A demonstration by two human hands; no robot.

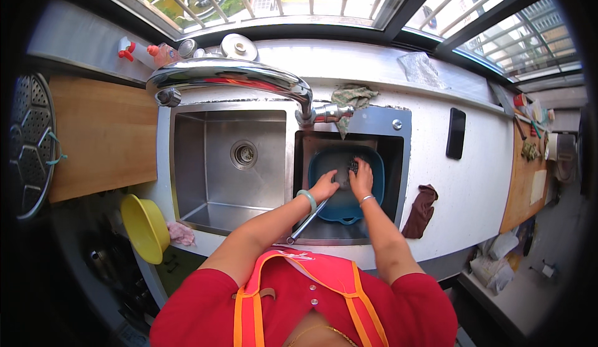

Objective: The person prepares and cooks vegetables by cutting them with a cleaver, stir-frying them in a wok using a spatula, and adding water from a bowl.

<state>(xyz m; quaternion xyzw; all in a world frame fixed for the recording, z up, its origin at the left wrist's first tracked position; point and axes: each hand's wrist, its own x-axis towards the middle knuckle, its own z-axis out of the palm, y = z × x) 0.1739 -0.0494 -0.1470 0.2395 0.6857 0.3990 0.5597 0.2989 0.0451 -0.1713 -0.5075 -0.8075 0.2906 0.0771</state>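
A blue plastic basin (pixel 379 179) with water in it sits in the right sink bowl. My left hand (pixel 325 186) is over the basin's left part, closed around a long metal handle (pixel 306 225) that slants down to the sink's front edge; what the handle's far end bears is unclear. Inside the basin, my right hand (pixel 362 176) grips a dark, mesh-like scouring pad (pixel 353 164). The chrome faucet (pixel 303 90) arches above the divider, its spout near a patterned green cloth (pixel 352 98).
Left lies the empty steel sink bowl (pixel 245 183). A yellow basin (pixel 145 229) and pink cloth (pixel 181 233) are at the front left. On the right counter are a black phone (pixel 455 133) and a brown cloth (pixel 421 212). Bottles (pixel 163 53) stand behind the faucet.
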